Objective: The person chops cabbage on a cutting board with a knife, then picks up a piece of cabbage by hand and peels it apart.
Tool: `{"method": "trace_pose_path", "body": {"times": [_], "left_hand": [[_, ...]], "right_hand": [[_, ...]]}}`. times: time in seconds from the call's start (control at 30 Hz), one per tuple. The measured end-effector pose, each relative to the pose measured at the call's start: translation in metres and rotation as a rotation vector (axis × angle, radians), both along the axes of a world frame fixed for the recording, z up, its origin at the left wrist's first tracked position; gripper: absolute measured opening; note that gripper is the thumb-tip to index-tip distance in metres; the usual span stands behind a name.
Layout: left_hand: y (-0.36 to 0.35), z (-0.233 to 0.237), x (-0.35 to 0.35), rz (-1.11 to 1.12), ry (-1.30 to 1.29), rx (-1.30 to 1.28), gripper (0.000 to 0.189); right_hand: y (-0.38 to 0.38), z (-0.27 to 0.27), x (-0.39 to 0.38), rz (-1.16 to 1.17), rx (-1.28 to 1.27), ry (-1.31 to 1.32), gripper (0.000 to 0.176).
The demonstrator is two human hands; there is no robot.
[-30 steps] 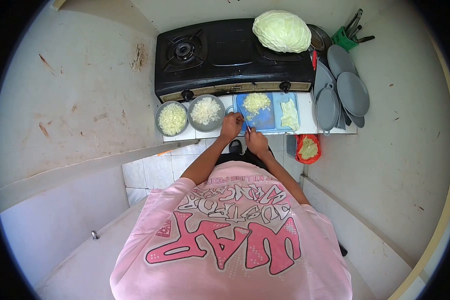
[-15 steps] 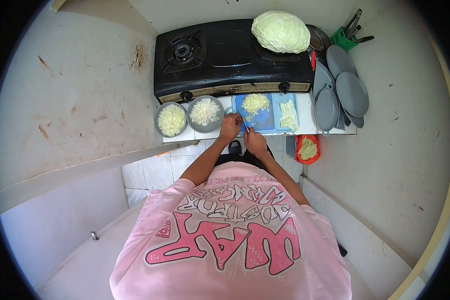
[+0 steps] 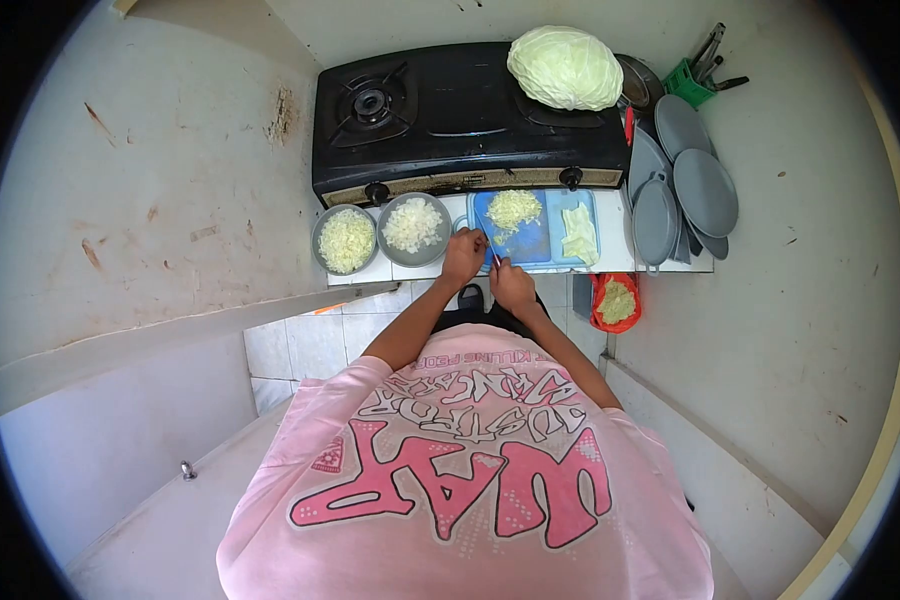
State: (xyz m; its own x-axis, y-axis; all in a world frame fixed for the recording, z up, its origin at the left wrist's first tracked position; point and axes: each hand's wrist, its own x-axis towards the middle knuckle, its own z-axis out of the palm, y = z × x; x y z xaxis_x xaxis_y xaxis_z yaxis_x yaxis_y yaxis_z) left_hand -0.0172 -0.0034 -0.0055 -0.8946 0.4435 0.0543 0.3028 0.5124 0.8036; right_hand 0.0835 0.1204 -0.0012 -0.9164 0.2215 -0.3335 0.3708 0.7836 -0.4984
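Fingers of the right hand [image 3: 513,287] grip the knife [image 3: 496,258] (left hand [image 3: 464,256]: I cannot tell).

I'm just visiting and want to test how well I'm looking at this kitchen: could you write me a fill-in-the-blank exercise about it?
The large cabbage sits on top of the black ____.
The person's right hand grips a ____.
Chopped pieces lie on the cutting board, whose colour is ____.
The basket that holds the dark-handled utensils is coloured ____.

Missing words: stove; knife; blue; green.
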Motion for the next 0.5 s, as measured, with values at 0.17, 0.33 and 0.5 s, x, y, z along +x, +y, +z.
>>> {"method": "trace_pose_path", "body": {"times": [0.17,0.33,0.5], "left_hand": [[0.0,-0.004,-0.001,0.0,0.006,-0.015,0.009],[0.0,-0.005,-0.001,-0.003,-0.017,0.025,0.006],[0.0,-0.004,-0.001,-0.01,0.029,-0.003,0.01]], "right_hand": [[0.002,-0.002,0.014,-0.006,0.004,0.003,0.041],[0.003,0.003,0.004,-0.052,-0.03,-0.013,0.042],[0.004,0.006,0.009,-0.031,-0.063,-0.007,0.04]]}}
